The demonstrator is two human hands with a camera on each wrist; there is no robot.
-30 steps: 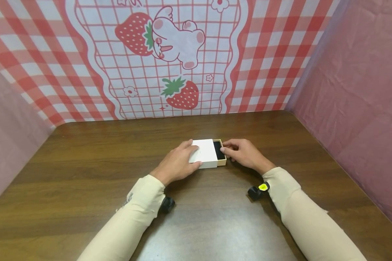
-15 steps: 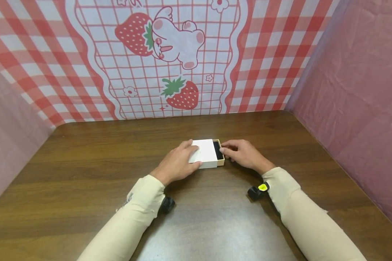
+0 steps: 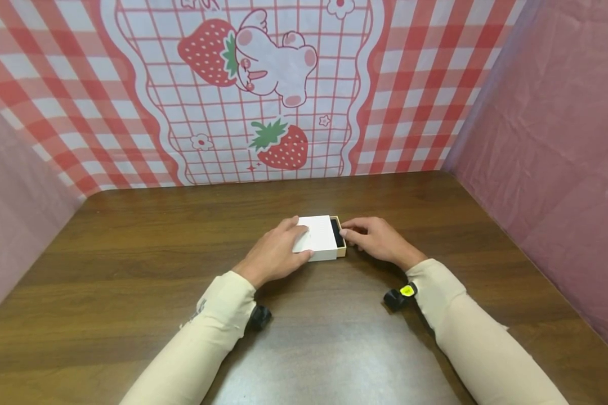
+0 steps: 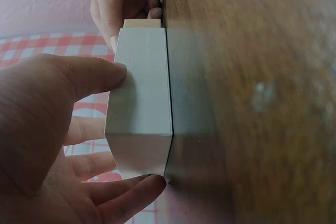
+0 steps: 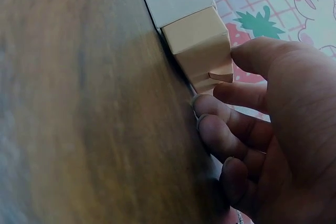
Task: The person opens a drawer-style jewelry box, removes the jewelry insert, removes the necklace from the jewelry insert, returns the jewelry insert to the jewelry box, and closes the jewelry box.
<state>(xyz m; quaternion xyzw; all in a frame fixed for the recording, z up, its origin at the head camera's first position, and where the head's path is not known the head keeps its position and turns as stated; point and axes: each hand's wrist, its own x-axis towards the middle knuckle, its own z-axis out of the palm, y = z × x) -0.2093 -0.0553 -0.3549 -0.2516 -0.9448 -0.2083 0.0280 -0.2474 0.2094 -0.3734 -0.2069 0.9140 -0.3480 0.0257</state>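
A white box sleeve (image 3: 320, 233) lies flat on the table, its tan cardboard drawer (image 5: 194, 56) sticking out a short way at the right end. Black lining or contents (image 3: 336, 232) show inside the exposed strip of drawer. My left hand (image 3: 276, 250) grips the sleeve from the left, thumb on the near side and fingers around the far side and end. At the drawer's end wall, my right hand (image 3: 377, 239) has its thumb at the top rim and index finger by a small pull tab (image 5: 220, 77). The other right fingers curl beneath, close to the tabletop.
A brown wood-grain table (image 3: 106, 281) spans the view. Behind it hangs a red checked cloth (image 3: 405, 84) with strawberry prints, and a pink cloth (image 3: 547, 157) borders the right side. Black wrist cameras (image 3: 396, 300) sit low under both wrists.
The drawer has slid left into the sleeve, so less of its black interior shows. My right hand has moved slightly left with it; the left hand and sleeve have stayed put.
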